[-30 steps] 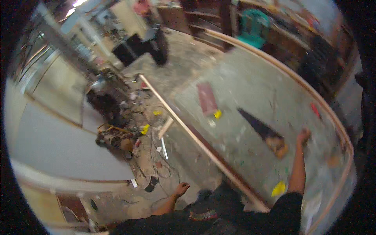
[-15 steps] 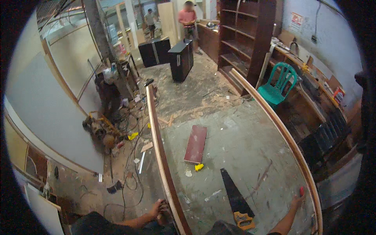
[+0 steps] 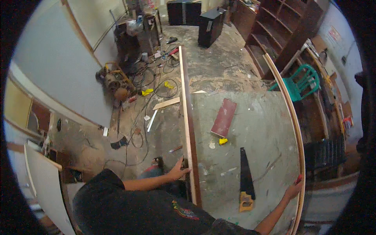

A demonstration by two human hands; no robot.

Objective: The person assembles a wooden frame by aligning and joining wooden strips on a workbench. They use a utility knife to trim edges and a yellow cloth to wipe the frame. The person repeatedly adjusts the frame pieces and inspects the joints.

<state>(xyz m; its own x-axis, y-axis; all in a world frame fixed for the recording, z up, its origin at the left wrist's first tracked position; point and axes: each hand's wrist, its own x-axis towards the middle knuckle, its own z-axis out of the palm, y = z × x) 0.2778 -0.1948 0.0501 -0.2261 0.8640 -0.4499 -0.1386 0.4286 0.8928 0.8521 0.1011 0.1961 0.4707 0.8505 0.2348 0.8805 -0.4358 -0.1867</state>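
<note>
My left hand (image 3: 178,171) is at the outer side of the long left board (image 3: 187,129), thumb raised and apart, fingertips touching the pale edge. My right hand (image 3: 292,190) is closed round a small red object (image 3: 299,179), too small to name, against the long right board (image 3: 295,129). Both boards stand on edge along the sides of a worn grey-green worktop (image 3: 207,184). Between them lie a handsaw (image 3: 246,176) with a yellow-and-black handle, a dark red board piece (image 3: 224,116) and a yellow scrap (image 3: 223,141).
Cables, offcuts and a dusty machine (image 3: 116,81) litter the floor on the left. Large pale panels (image 3: 58,58) lean there. A green plastic chair (image 3: 301,83) and a tall brown shelf unit (image 3: 274,35) stand right. Black cabinets (image 3: 211,29) stand farther off.
My view has tilted downward and shifted left. My left hand's thumb has spread from a curled pose at the left board. My right hand has come against the right board, still with the red object.
</note>
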